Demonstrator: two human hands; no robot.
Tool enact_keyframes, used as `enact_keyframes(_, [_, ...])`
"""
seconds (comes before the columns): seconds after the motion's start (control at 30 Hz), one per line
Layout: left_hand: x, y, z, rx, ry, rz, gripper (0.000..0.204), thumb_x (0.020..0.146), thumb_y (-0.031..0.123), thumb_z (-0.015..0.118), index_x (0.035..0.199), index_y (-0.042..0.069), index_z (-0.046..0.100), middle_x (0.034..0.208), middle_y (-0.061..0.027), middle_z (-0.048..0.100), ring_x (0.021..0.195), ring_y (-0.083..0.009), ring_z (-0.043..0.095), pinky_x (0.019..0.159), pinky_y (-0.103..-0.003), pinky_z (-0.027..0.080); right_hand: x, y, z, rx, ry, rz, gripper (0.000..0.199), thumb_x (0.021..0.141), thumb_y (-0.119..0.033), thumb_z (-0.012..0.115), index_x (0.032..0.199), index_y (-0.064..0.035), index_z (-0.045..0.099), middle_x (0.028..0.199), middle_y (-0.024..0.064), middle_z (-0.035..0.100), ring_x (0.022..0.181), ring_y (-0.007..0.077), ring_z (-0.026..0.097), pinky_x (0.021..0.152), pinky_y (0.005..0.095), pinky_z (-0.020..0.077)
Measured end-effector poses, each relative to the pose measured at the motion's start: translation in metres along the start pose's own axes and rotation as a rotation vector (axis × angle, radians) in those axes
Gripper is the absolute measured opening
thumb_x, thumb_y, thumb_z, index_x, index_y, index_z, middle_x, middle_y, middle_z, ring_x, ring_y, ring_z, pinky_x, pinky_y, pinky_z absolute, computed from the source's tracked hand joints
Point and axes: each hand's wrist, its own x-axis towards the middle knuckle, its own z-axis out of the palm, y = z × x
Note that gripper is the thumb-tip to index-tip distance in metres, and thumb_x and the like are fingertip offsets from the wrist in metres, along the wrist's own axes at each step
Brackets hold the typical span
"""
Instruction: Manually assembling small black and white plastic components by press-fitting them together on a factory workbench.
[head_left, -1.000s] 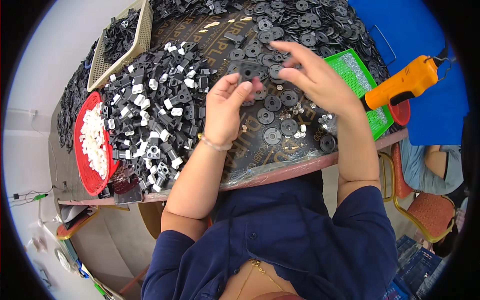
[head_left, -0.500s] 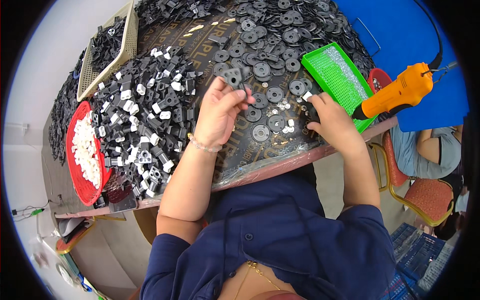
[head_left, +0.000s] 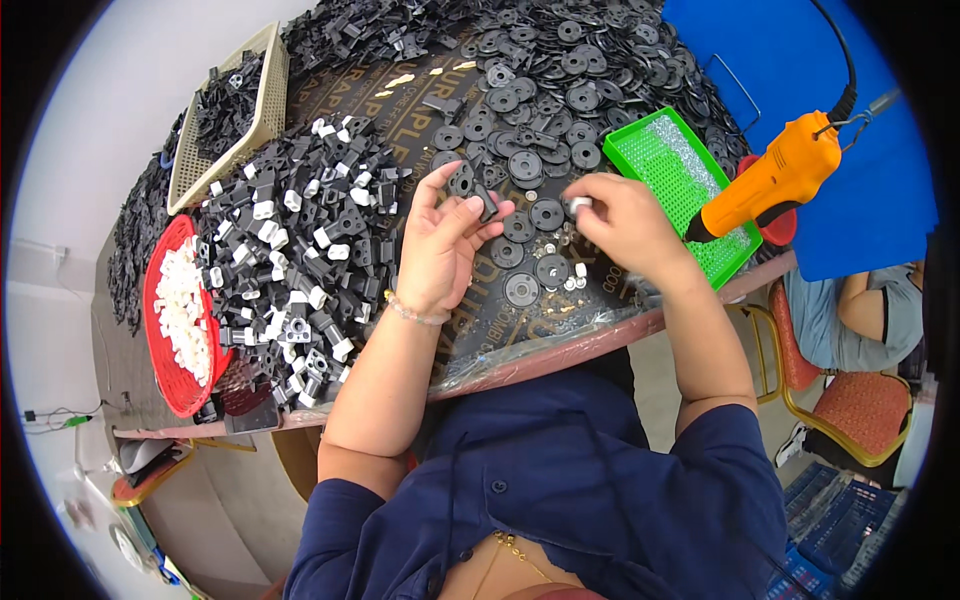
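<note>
Between the thumb and fingers of my left hand [head_left: 437, 245] is a black plastic bracket [head_left: 466, 184] with round holes, held up over the table. My right hand [head_left: 628, 222] pinches a small white plastic piece [head_left: 578, 204], a short gap to the right of the bracket. Below and between the hands lie several black discs [head_left: 547, 214] with centre holes, along with small shiny metal bits and a few white pieces [head_left: 580, 270]. To the left of my left hand spreads a heap of black parts with white ends [head_left: 300, 250].
A red basket [head_left: 165, 375] of white pieces and a beige basket [head_left: 268, 110] of black parts stand at left. On the right are a green tray [head_left: 650, 160] of small metal pieces and a hanging orange electric screwdriver [head_left: 780, 175]. Black discs [head_left: 590, 60] pile up at the back.
My right hand has moved left and up from among the loose pieces, toward the bracket, bringing a white piece. The left hand keeps the bracket, now turned slightly and a little lower.
</note>
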Motion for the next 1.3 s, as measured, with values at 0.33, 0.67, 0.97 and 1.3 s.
enact_keyframes(0.33, [0.011, 0.000, -0.012, 0.021, 0.152, 0.337, 0.060, 0.088, -0.005, 0.067, 0.138, 0.009, 0.037, 0.107, -0.0112, 0.065, 0.092, -0.0168, 0.065, 0.079, -0.028, 0.052, 0.065, -0.043, 0.037, 0.969, -0.263, 0.156, 0.018, 0.091, -0.004, 0.064, 0.108, 0.0012, 0.060, 0.092, 0.0066, 0.067, 0.085, 0.0129, 0.067, 0.073, 0.0253, 0.0549])
enact_keyframes(0.67, [0.010, -0.002, -0.007, 0.164, 0.141, 0.425, 0.055, 0.085, -0.008, 0.069, 0.133, 0.003, 0.044, 0.119, -0.0102, 0.060, 0.105, -0.0170, 0.062, 0.092, -0.031, 0.053, 0.051, -0.033, 0.075, 1.352, -0.154, 0.221, 0.026, 0.093, -0.001, 0.064, 0.118, 0.0046, 0.063, 0.101, 0.0104, 0.069, 0.088, 0.0154, 0.067, 0.078, 0.0273, 0.0551])
enact_keyframes(0.97, [0.003, -0.013, 0.002, 0.099, 0.183, 0.513, 0.050, 0.088, -0.005, 0.068, 0.130, 0.003, 0.042, 0.117, -0.0136, 0.062, 0.099, -0.0194, 0.065, 0.080, -0.034, 0.059, 0.046, -0.042, 0.080, 1.341, -0.049, 0.176, 0.026, 0.091, 0.001, 0.067, 0.116, 0.0030, 0.067, 0.093, 0.0093, 0.070, 0.083, 0.0147, 0.067, 0.076, 0.0266, 0.0550])
enact_keyframes(1.3, [-0.005, 0.003, 0.016, -0.363, 0.028, 0.024, 0.054, 0.095, 0.024, 0.066, 0.141, 0.018, 0.039, 0.102, -0.0033, 0.066, 0.089, -0.0125, 0.062, 0.071, -0.027, 0.052, 0.067, -0.049, 0.052, 1.148, -0.197, -0.262, 0.082, 0.070, -0.019, 0.088, 0.138, 0.0015, 0.048, 0.136, 0.0117, 0.056, 0.128, 0.0215, 0.050, 0.111, 0.0370, 0.0353])
